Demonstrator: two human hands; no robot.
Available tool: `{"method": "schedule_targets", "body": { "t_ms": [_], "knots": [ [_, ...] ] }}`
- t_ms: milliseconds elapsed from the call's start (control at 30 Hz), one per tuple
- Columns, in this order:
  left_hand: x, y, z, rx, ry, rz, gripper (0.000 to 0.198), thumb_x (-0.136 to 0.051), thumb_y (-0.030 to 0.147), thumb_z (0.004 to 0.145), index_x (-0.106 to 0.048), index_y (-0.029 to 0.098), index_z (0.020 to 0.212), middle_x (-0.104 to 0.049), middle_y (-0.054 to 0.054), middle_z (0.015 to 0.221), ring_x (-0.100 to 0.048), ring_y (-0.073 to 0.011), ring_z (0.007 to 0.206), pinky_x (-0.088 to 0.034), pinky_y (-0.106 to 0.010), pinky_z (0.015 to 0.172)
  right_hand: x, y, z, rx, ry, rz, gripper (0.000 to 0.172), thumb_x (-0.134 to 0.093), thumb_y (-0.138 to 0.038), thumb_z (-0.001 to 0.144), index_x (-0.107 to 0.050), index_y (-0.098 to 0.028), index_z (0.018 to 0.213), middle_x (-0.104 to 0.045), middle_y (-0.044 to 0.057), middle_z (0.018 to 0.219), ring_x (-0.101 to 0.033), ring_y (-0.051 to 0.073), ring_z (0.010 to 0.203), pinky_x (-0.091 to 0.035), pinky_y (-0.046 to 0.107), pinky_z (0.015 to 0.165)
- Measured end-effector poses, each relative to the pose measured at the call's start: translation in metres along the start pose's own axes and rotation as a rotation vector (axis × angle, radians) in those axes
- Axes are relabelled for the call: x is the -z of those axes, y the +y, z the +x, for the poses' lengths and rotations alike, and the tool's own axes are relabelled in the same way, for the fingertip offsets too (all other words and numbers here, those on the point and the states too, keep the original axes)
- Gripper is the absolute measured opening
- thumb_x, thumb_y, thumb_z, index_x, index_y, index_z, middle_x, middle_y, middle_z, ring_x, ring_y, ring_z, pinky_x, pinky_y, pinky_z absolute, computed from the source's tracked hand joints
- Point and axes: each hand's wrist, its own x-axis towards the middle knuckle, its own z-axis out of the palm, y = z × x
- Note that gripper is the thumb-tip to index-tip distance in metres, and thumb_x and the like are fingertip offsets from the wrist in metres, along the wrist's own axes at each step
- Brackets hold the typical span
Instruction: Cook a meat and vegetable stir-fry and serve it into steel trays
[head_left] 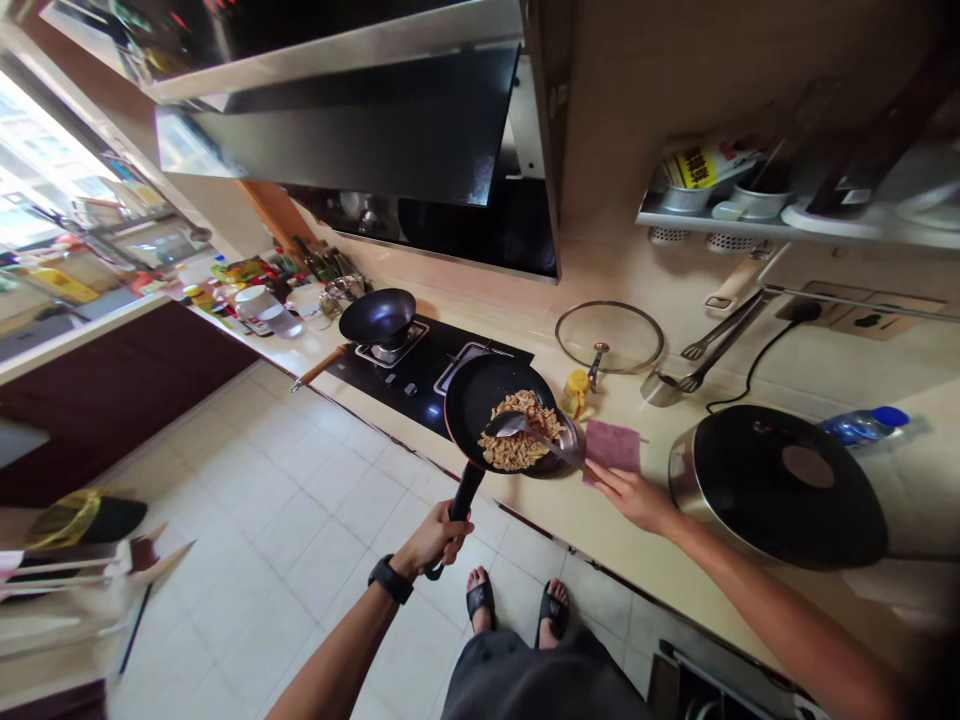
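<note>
My left hand is closed round the black handle of a dark frying pan, held tilted over the counter edge. Chopped, browned food is heaped at the pan's lower rim, over a metal dish that is mostly hidden by the pan. My right hand grips the thin handle of a metal spatula; its blade lies in the food. A pink cloth lies on the counter just beyond my right hand.
A black wok sits on the stove's left burner under the range hood. On the counter are a glass lid, a yellow object, a large black-lidded cooker, a water bottle and hanging utensils.
</note>
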Motion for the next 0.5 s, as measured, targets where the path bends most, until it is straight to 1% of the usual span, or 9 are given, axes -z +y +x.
{"method": "schedule_targets", "body": {
  "t_ms": [33, 67, 100, 167, 233, 333, 400, 500],
  "knots": [
    [0.000, 0.001, 0.000, -0.004, -0.004, 0.010, 0.038, -0.081, 0.033, 0.067, -0.046, 0.023, 0.077, -0.044, 0.011, 0.040, -0.031, -0.0042, 0.029, -0.027, -0.016, 0.032, 0.003, 0.006, -0.004, -0.042, 0.002, 0.090, 0.054, -0.046, -0.044, 0.103, -0.061, -0.018, 0.148, -0.077, 0.013, 0.108, -0.071, 0.026, 0.093, -0.054, 0.034, 0.081],
    [-0.001, 0.001, 0.000, -0.008, -0.007, 0.021, 0.038, -0.081, 0.033, 0.067, -0.046, 0.023, 0.077, -0.045, 0.011, 0.039, -0.032, -0.0044, 0.029, -0.027, -0.016, 0.032, 0.005, 0.012, -0.004, -0.086, 0.007, 0.182, 0.058, -0.045, -0.047, 0.103, -0.058, -0.016, 0.150, -0.076, 0.012, 0.105, -0.070, 0.025, 0.089, -0.054, 0.034, 0.077],
    [-0.001, 0.001, 0.000, -0.012, -0.009, 0.033, 0.037, -0.081, 0.033, 0.068, -0.046, 0.023, 0.076, -0.045, 0.011, 0.039, -0.033, -0.0046, 0.028, -0.027, -0.016, 0.032, 0.005, 0.017, -0.001, -0.139, 0.017, 0.277, 0.063, -0.044, -0.052, 0.103, -0.056, -0.014, 0.152, -0.076, 0.011, 0.098, -0.068, 0.022, 0.079, -0.054, 0.032, 0.070],
    [-0.001, 0.000, 0.002, -0.015, -0.004, 0.060, 0.037, -0.080, 0.034, 0.069, -0.045, 0.023, 0.076, -0.046, 0.011, 0.038, -0.034, -0.0052, 0.027, -0.026, -0.016, 0.032, 0.001, 0.026, 0.012, -0.244, 0.038, 0.451, 0.075, -0.045, -0.061, 0.099, -0.051, -0.011, 0.154, -0.070, 0.005, 0.083, -0.057, 0.015, 0.058, -0.046, 0.027, 0.055],
    [-0.002, 0.000, 0.004, -0.012, 0.010, 0.084, 0.038, -0.080, 0.034, 0.068, -0.045, 0.023, 0.076, -0.045, 0.011, 0.038, -0.034, -0.0057, 0.027, -0.026, -0.016, 0.031, -0.005, 0.035, 0.027, -0.302, 0.059, 0.590, 0.083, -0.047, -0.067, 0.095, -0.049, -0.010, 0.155, -0.066, 0.002, 0.078, -0.047, 0.011, 0.050, -0.037, 0.024, 0.047],
    [-0.003, 0.001, 0.007, -0.005, 0.021, 0.113, 0.038, -0.080, 0.035, 0.069, -0.045, 0.023, 0.078, -0.046, 0.011, 0.038, -0.034, -0.0060, 0.027, -0.027, -0.017, 0.031, -0.012, 0.046, 0.036, -0.326, 0.046, 0.674, 0.085, -0.052, -0.068, 0.092, -0.048, -0.011, 0.156, -0.064, 0.000, 0.078, -0.044, 0.009, 0.050, -0.033, 0.022, 0.046],
    [-0.004, 0.002, 0.008, -0.006, 0.020, 0.131, 0.038, -0.080, 0.036, 0.070, -0.045, 0.024, 0.078, -0.046, 0.011, 0.038, -0.034, -0.0060, 0.027, -0.028, -0.017, 0.031, -0.013, 0.053, 0.029, -0.342, 0.021, 0.678, 0.084, -0.052, -0.066, 0.092, -0.048, -0.011, 0.156, -0.063, -0.001, 0.077, -0.043, 0.008, 0.049, -0.032, 0.022, 0.046],
    [-0.006, 0.004, 0.008, -0.020, 0.031, 0.153, 0.040, -0.080, 0.038, 0.071, -0.044, 0.024, 0.077, -0.046, 0.011, 0.038, -0.034, -0.0059, 0.027, -0.027, -0.017, 0.032, -0.009, 0.059, 0.010, -0.362, 0.000, 0.670, 0.081, -0.053, -0.063, 0.093, -0.049, -0.010, 0.155, -0.062, -0.001, 0.075, -0.042, 0.008, 0.048, -0.031, 0.021, 0.045]
  ]
}}
